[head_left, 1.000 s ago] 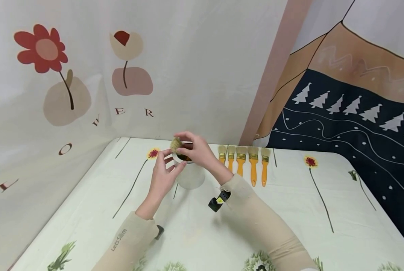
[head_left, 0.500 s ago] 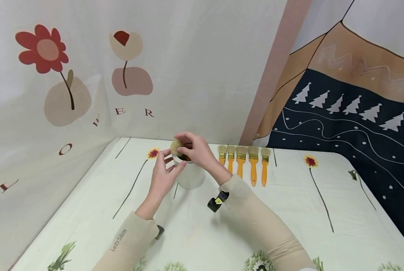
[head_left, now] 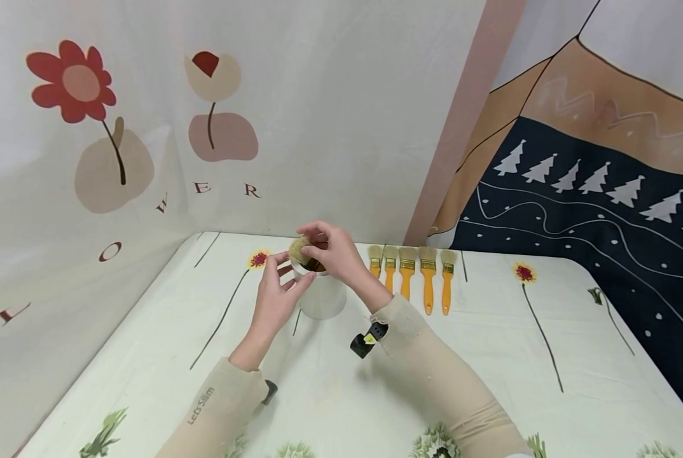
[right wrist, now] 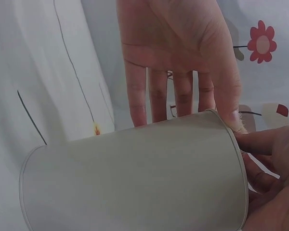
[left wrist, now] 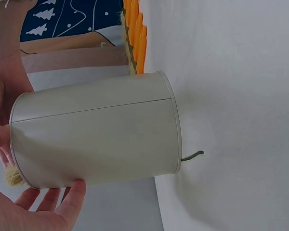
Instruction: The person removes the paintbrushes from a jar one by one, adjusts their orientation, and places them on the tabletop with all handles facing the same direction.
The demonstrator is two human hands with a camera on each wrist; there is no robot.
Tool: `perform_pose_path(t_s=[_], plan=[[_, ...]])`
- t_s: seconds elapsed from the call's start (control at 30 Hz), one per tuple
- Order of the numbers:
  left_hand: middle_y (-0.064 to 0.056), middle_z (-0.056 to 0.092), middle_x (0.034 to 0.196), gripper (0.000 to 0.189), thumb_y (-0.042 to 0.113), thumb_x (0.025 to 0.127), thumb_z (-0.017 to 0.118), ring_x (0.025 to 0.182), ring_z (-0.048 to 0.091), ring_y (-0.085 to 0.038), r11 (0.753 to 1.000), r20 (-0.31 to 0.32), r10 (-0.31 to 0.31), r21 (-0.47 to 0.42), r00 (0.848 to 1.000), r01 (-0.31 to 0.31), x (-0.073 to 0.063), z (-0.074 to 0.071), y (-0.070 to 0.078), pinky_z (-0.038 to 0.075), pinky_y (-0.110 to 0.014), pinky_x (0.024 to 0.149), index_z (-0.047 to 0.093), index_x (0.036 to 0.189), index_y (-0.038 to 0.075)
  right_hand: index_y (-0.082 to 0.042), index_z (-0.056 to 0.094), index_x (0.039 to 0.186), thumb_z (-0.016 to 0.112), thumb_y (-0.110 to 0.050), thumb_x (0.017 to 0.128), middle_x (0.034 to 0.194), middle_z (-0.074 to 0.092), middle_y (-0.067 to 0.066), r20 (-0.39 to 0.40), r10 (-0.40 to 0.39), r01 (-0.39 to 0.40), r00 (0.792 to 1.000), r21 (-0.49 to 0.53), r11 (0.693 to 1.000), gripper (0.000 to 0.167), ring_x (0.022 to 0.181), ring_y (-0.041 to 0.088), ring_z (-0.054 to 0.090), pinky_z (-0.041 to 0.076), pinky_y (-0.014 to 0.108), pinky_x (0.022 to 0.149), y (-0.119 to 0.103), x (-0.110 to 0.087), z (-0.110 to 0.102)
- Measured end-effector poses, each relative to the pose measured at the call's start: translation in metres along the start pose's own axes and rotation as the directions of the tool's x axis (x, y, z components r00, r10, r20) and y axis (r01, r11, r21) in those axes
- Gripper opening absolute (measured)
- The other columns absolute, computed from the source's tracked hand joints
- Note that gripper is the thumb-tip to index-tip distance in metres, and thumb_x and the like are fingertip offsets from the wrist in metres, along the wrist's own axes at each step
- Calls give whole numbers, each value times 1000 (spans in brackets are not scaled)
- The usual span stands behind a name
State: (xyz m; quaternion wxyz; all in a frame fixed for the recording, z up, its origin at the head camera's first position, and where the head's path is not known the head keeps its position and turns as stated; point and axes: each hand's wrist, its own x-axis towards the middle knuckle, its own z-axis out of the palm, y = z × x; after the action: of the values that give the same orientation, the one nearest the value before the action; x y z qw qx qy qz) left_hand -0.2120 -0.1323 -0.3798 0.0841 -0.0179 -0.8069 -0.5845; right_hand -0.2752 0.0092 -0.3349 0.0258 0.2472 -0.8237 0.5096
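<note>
A pale cylindrical can (head_left: 323, 299) stands upright on the table. My left hand (head_left: 276, 296) grips its upper left side, thumb at the near rim and fingers behind; in the left wrist view those fingers (left wrist: 73, 202) press its side. At the can's mouth my right hand (head_left: 336, 254) pinches a paintbrush, whose pale bristles (head_left: 299, 249) stick out above the left rim. The bristles (left wrist: 13, 176) also show beyond the rim in the left wrist view. Inside the can the brush handle is mostly hidden. In the right wrist view, my right hand (right wrist: 274, 183) is partly cut off.
Several paintbrushes (head_left: 428, 280) with orange handles lie in a row right of the can, bristles toward the back. A white flower-patterned cloth (head_left: 490, 356) covers the table. A printed curtain (head_left: 330, 127) hangs behind its back edge.
The bristles at the can's mouth have turned slightly and shifted a little to the right with my right fingers. My left hand and the can have stayed in place.
</note>
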Motion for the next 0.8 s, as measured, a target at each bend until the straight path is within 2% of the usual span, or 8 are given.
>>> perform_pose_path(t_s=[0.4,0.8], plan=[[-14,35,154,66,25,94,69,140,42,-35,1000,2,-6,-8,1000,6,0,0,0,44,-50,114,32,145,5,-3,67,119,70,-3,91,111,71,15,-32,-5,5,999,3,1000,29,102,28,71,61,30,87,1,1,-1],[-14,35,154,67,24,94,70,140,43,-35,1000,6,-11,-5,1000,11,1,0,1,45,-49,114,32,146,5,-6,69,113,72,-5,90,109,72,13,-45,7,-7,999,-8,1000,23,100,26,71,61,28,85,0,0,-2]])
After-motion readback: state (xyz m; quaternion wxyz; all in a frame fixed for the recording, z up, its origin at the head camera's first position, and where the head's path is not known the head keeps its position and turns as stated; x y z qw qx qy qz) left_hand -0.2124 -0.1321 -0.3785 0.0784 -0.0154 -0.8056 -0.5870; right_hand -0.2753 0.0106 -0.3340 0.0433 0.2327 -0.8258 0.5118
